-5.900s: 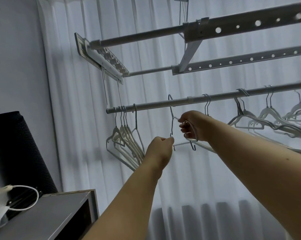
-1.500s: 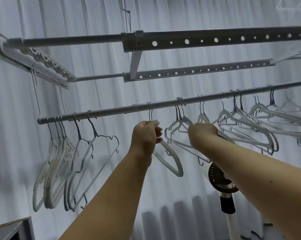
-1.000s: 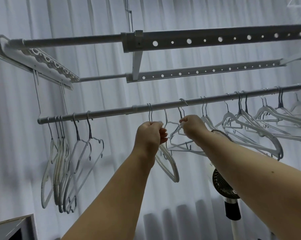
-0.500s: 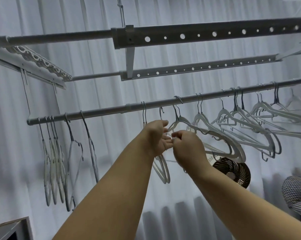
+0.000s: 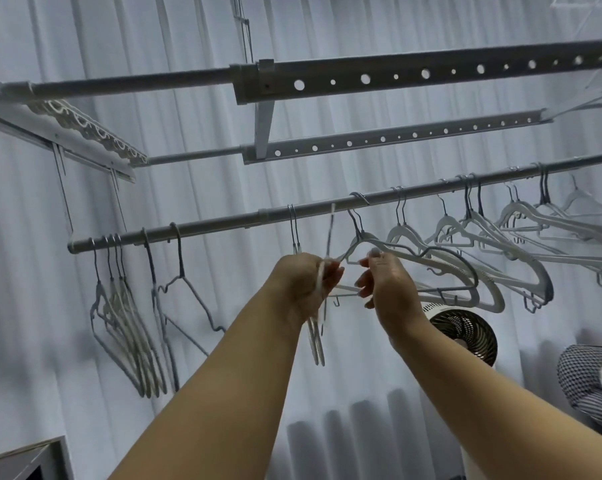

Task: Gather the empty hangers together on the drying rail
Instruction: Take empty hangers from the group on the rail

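1. The left hand (image 5: 304, 284) is curled tight round the necks of a small bunch of held hangers (image 5: 316, 336). Their bodies hang edge-on below the fist, and 1 hook pokes up, blurred, close under the rail.
2. The right hand (image 5: 387, 282) is just beside the left, nearly touching it. Its fingers (image 5: 363, 284) look loosely bent toward the left fist; whether they pinch a wire I cannot tell.
3. The next hanger (image 5: 427, 258) lies immediately right of both hands, its hook over the drying rail (image 5: 223, 225). Its long axis runs rightward and down, away from the grip, so the right hand is the nearer one.
4. Beyond it more loose hangers (image 5: 521, 233) are strung along the rail to the right, overlapping each other.
5. The gathered group (image 5: 129, 323) hangs at the rail's left end, well apart from the hands, with a bare stretch of rail between.
6. Judgement: the move turns on this layout. Stock comes from the right and the pile lies to the left, so the bunch in the left hand must travel leftward along the rail's axis.
7. Risk, as I judge it: overlapped arms to the right may snag when 1 is pulled free.
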### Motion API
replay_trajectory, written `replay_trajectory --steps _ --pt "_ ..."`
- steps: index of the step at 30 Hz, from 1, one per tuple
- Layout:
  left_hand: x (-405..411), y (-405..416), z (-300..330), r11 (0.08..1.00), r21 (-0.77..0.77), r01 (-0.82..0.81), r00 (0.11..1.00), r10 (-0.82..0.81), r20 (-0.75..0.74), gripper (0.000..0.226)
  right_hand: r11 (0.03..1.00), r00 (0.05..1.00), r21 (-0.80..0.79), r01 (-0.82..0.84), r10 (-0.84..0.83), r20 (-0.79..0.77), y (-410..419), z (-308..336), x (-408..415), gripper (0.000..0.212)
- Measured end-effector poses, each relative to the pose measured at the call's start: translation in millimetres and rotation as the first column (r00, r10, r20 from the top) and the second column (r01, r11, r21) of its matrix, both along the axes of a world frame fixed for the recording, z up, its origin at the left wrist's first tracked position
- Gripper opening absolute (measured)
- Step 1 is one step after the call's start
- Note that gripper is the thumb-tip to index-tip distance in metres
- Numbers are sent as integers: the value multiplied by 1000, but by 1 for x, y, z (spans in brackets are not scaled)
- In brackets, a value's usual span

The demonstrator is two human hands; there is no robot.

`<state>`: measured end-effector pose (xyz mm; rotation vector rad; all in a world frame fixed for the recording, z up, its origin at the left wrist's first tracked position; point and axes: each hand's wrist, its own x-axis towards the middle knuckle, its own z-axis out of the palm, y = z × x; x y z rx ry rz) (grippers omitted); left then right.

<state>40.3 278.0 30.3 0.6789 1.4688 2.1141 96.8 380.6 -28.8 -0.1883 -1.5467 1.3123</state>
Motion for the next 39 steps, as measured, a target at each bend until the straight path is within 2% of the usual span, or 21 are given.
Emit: replay_trajectory --steps 3,7,8,10,12,14,16,17,18,19,20,21,22,23,25,28,30,33,36,39 --pt "0 -13 7 989 84 121 988 -129 91 27 987 970 91 131 -146 193 21 -7 -17 39" --pt "-1 -31 17 963 78 257 948 -267 173 23 973 901 171 157 -212 379 35 -13 -27 75" --pt "-1 -35 19 951 81 300 930 -310 196 22 969 892 195 150 -217 396 38 -14 -29 75" --pt "-6 -39 21 929 122 349 904 -368 215 20 953 882 266 146 -248 402 39 -16 -26 59" --pt "-7 -41 23 922 201 331 905 -371 210 22 937 895 306 168 -275 351 41 -19 -22 48" --pt "-7 -40 23 910 334 244 931 -316 182 35 950 926 244 195 -260 272 41 -25 -19 43" --pt "-11 -37 22 920 382 92 981 -148 122 39 971 952 133 199 -223 207 41 -29 -18 42" --pt "-14 -36 19 944 329 -21 999 7 46 34 980 961 69 189 -199 191 40 -31 -17 42" --pt "-20 -34 16 961 206 -182 974 206 -99 27 985 970 4 174 -172 174 41 -33 -17 41" --pt "-28 -32 12 924 49 -379 873 375 -313 20 985 977 -60 159 -148 155 41 -35 -17 41" --pt "-34 -31 7 838 -90 -538 738 417 -530 15 981 982 -122 151 -135 136 41 -36 -17 41" --pt "-39 -30 2 731 -218 -646 640 364 -677 30 973 985 -174 149 -130 117 41 -37 -17 40" --pt "-43 -29 -5 642 -330 -692 614 283 -737 49 965 985 -208 157 -138 105 40 -37 -17 40" --pt "-44 -28 -9 601 -414 -684 638 216 -739 60 959 982 -221 176 -156 104 39 -37 -16 40" --pt "-45 -24 -20 616 -504 -606 718 150 -680 59 951 972 -214 225 -204 118 37 -37 -15 40" --pt "-48 -18 -35 672 -529 -518 780 117 -615 26 933 948 -189 307 -283 143 32 -39 -12 42" --pt "-52 -17 -39 708 -499 -500 803 162 -574 15 918 933 -184 352 -329 143 28 -40 -12 42" --pt "-57 -18 -41 715 -431 -550 763 220 -608 21 891 908 -180 416 -397 133 23 -44 -14 42" --pt "-58 -23 -40 668 -417 -616 703 228 -673 23 857 873 -171 487 -469 135 17 -49 -16 40" --pt "-57 -29 -38 665 -397 -633 692 256 -675 27 820 841 -187 541 -526 130 8 -57 -19 38"
